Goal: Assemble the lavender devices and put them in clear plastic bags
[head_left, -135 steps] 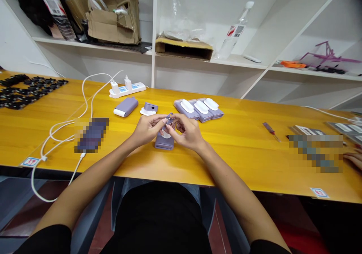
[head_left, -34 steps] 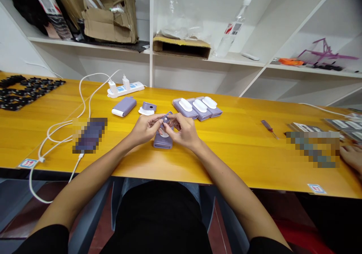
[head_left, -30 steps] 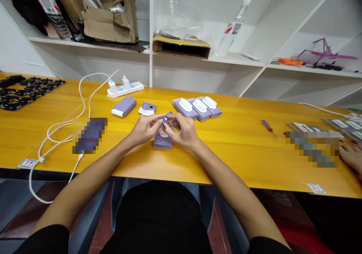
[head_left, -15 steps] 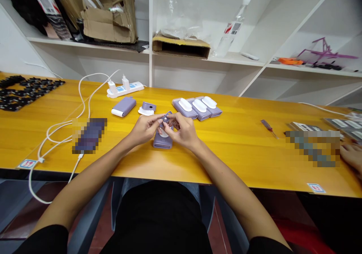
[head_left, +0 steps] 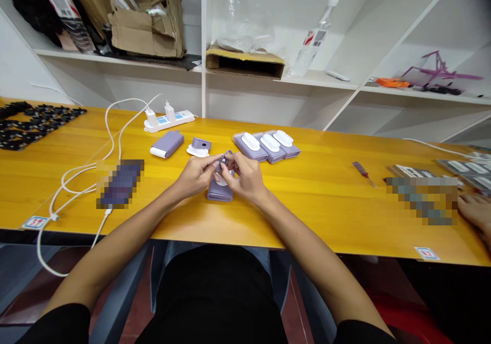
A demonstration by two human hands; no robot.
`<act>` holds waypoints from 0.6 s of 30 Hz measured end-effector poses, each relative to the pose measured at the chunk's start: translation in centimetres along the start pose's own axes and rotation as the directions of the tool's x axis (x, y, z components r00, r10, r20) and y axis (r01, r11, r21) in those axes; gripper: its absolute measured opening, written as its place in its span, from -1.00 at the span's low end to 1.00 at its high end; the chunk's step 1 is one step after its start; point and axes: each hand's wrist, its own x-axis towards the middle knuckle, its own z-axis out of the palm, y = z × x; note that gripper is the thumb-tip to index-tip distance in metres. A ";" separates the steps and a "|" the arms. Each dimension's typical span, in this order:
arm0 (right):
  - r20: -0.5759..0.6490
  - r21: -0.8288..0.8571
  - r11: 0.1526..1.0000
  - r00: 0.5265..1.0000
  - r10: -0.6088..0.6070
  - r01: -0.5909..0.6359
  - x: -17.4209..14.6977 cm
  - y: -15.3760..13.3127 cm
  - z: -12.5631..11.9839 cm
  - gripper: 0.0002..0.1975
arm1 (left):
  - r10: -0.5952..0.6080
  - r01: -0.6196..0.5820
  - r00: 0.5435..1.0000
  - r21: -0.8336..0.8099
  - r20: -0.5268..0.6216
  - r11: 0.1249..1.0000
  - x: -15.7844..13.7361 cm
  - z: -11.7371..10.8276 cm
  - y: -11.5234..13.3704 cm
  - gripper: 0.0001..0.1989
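Observation:
My left hand and my right hand meet at the middle of the table, both closed in a pinch on a small dark purple plastic part. Its exact kind is hard to make out, as my fingers cover much of it. Directly beneath lies a purple case with a whitish top, partly hidden by my hands. Behind my left hand sit a purple piece and a white bristled brush head. Beyond my right hand are several purple cases with white oval tops.
A purple and white case lies left, near a power strip with chargers. White cables loop around a blurred phone. To the right lie a screwdriver and another person's hand. Shelves stand behind.
My fingers have shifted slightly around the small part, which both hands still hold. The other person's hand at the right edge has moved a little.

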 end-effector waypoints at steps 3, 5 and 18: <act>0.008 0.021 1.000 1.000 0.001 -0.002 0.0 0.1 0.0 -0.96 | 0.005 -0.005 1.000 0.001 -0.011 1.000 0.0 0.1 -0.3 -0.60; 0.024 0.039 0.999 1.000 0.020 -0.021 0.0 0.2 -0.1 -0.95 | 0.001 -0.001 1.000 -0.011 -0.013 1.000 0.0 0.1 -0.4 -0.59; 0.030 0.064 0.998 1.000 0.009 -0.010 -0.2 0.0 -0.1 -0.92 | -0.035 0.030 0.996 -0.062 -0.088 0.998 -0.2 0.2 -0.3 -0.59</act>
